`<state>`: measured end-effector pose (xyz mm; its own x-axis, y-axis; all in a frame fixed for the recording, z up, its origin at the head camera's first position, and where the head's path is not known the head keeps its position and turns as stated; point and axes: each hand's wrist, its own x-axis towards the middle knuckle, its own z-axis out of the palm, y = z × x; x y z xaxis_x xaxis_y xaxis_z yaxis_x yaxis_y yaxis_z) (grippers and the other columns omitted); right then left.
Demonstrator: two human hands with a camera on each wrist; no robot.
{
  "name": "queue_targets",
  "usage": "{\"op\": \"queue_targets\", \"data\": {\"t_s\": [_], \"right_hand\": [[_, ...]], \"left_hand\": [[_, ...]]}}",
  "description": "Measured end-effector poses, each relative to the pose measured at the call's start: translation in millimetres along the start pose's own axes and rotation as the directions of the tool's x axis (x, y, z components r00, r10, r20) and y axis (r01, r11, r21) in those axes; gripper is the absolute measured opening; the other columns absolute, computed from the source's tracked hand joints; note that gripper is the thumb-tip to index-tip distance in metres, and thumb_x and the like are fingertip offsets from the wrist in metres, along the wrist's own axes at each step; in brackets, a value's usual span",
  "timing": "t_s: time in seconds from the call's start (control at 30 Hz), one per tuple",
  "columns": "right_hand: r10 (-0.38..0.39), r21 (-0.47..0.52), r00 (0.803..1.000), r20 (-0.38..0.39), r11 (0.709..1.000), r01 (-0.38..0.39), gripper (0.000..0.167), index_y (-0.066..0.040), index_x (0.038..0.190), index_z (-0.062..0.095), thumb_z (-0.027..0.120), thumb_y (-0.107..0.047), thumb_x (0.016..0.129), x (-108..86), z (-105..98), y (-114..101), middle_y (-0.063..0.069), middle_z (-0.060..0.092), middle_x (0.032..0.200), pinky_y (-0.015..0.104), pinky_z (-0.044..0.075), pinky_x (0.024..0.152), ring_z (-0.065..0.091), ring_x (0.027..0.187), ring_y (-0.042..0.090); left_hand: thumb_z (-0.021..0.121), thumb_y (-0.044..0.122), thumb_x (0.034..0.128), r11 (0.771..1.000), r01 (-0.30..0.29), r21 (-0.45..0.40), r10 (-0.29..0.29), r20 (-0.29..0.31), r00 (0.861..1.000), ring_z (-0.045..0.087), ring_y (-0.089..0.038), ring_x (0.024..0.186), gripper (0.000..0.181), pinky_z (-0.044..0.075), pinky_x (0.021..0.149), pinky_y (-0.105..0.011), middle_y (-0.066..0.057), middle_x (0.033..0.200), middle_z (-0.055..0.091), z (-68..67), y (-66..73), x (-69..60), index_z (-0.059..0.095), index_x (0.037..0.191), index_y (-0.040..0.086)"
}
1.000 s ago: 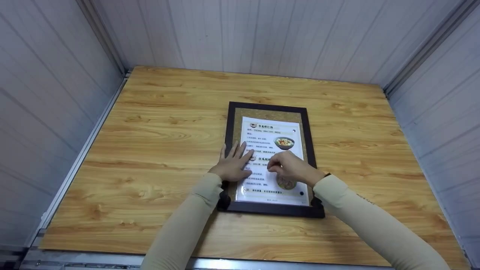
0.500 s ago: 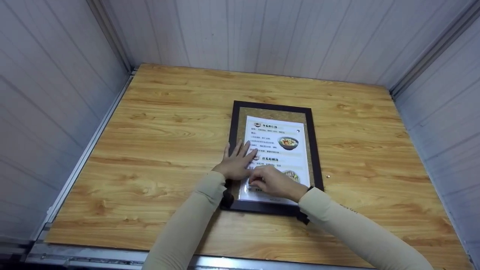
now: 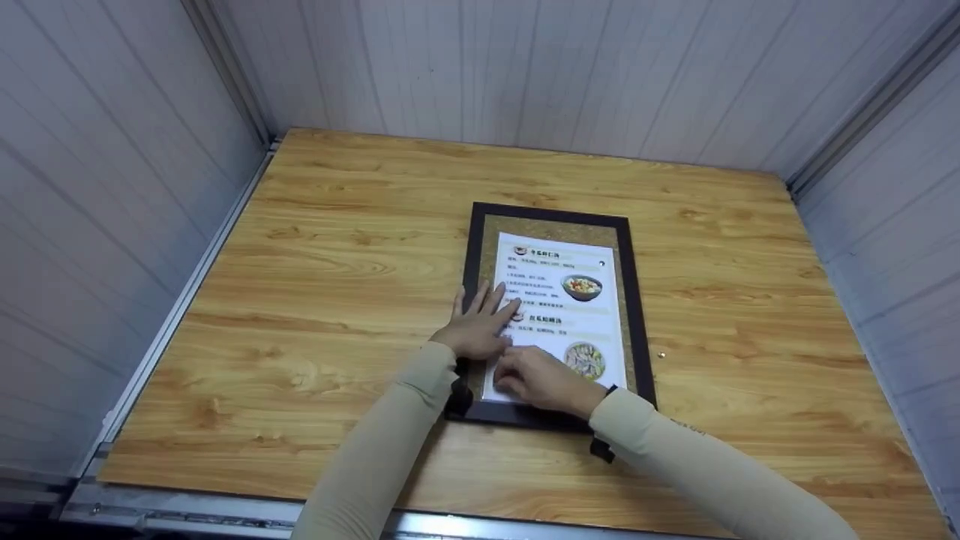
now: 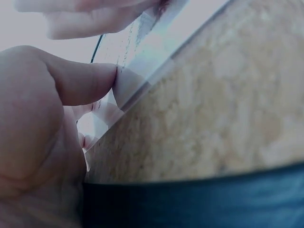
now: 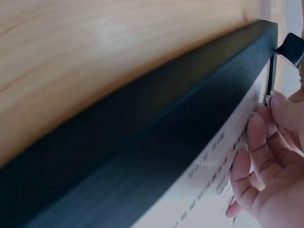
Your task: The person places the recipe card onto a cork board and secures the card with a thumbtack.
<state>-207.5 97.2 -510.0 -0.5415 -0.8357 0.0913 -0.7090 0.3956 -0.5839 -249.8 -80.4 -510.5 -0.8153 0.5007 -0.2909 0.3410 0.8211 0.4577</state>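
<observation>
A printed sheet (image 3: 536,289) with food pictures lies on a cork board (image 3: 555,228) inside a dark frame (image 3: 636,307). My left hand (image 3: 476,328) rests with spread fingers over the sheet's left edge and the frame. Beside it, near the sheet's lower left corner, my right hand (image 3: 546,381) has its fingers curled, thumb against forefinger. The right wrist view shows a tiny shiny thing (image 5: 268,99), possibly a pin, pinched at the fingertips. A round pin (image 3: 601,263) sits at the sheet's upper right.
The framed board lies on a wood-patterned table (image 3: 360,247). Right of the frame is a small shiny object (image 3: 661,355). Pale panelled walls (image 3: 480,71) stand at the back and both sides, and a metal rail (image 3: 217,515) runs along the front edge.
My right hand has moved from the middle right of the sheet down and left to its lower left part, uncovering the lower food picture. The left hand stays on the left edge.
</observation>
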Motion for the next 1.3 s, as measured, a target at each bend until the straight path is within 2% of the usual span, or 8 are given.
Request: {"op": "queue_targets", "data": {"t_s": [0.23, 0.4, 0.7, 0.9, 1.1, 1.3], "right_hand": [[-0.003, -0.020, 1.000, -0.007, 1.000, 0.002, 0.004, -0.004, 0.089, 0.075, 0.071, -0.003, 0.087, 3.5, 0, -2, 0.004, 0.068, 0.087, 0.031, 0.054, 0.078, 0.065, 0.082, 0.017], [0.023, 0.003, 0.999, 0.021, 1.000, -0.024, 0.004, -0.004, 0.088, 0.075, 0.072, -0.003, 0.086, 7.8, 1, -3, 0.003, 0.069, 0.085, 0.029, 0.054, 0.077, 0.064, 0.080, 0.015], [0.049, 0.029, 0.998, 0.044, 0.998, -0.050, 0.009, -0.006, 0.078, 0.074, 0.072, 0.001, 0.083, 13.6, -4, -6, -0.002, 0.068, 0.073, 0.025, 0.054, 0.066, 0.060, 0.068, 0.009], [0.086, 0.007, 0.994, 0.068, 0.996, -0.087, 0.007, -0.007, 0.077, 0.074, 0.076, -0.005, 0.083, 17.5, -5, -7, -0.003, 0.069, 0.071, 0.025, 0.054, 0.069, 0.063, 0.068, 0.009], [0.103, 0.016, 0.992, 0.067, 0.994, -0.104, 0.011, -0.008, 0.071, 0.074, 0.077, -0.003, 0.080, 19.0, -3, -7, -0.005, 0.067, 0.066, 0.026, 0.053, 0.066, 0.060, 0.064, 0.007], [0.106, 0.032, 0.992, 0.074, 0.994, -0.108, 0.008, -0.006, 0.074, 0.074, 0.077, -0.003, 0.080, 20.5, -4, -6, -0.002, 0.068, 0.069, 0.026, 0.054, 0.067, 0.060, 0.066, 0.008]], "left_hand": [[0.048, 0.037, 0.1011, 1.000, 0.007, 0.005, -0.007, 0.002, 1.000, -0.017, -0.032, 0.148, 0.070, -0.020, 0.111, -0.058, -0.012, 0.165, -0.008, -0.8, 0.0, -0.3, 0.016, 0.161, 0.020], [0.049, 0.037, 0.1013, 1.000, 0.019, 0.007, -0.019, 0.000, 1.000, -0.017, -0.032, 0.148, 0.070, -0.020, 0.111, -0.058, -0.012, 0.165, -0.007, 0.1, -1.7, -1.5, 0.016, 0.161, 0.020], [0.048, 0.036, 0.1012, 1.000, 0.001, 0.007, 0.000, -0.013, 1.000, -0.016, -0.032, 0.148, 0.070, -0.019, 0.111, -0.058, -0.011, 0.165, -0.006, 1.2, -2.1, -0.2, 0.016, 0.161, 0.019], [0.049, 0.039, 0.1012, 1.000, 0.008, 0.024, -0.008, -0.013, 1.000, -0.017, -0.032, 0.148, 0.071, -0.019, 0.111, -0.059, -0.011, 0.165, -0.007, 0.8, -2.2, 0.7, 0.016, 0.161, 0.021], [0.046, 0.044, 0.1012, 1.000, -0.012, 0.010, 0.012, 0.000, 1.000, -0.017, -0.033, 0.148, 0.072, -0.020, 0.110, -0.059, -0.012, 0.165, -0.007, 0.4, -1.9, 0.2, 0.014, 0.161, 0.019], [0.047, 0.047, 0.1010, 0.998, -0.001, 0.058, 0.002, -0.022, 1.000, -0.014, -0.034, 0.149, 0.073, -0.016, 0.112, -0.059, -0.012, 0.165, -0.005, 1.5, -3.0, 1.9, 0.016, 0.161, 0.020]]}}
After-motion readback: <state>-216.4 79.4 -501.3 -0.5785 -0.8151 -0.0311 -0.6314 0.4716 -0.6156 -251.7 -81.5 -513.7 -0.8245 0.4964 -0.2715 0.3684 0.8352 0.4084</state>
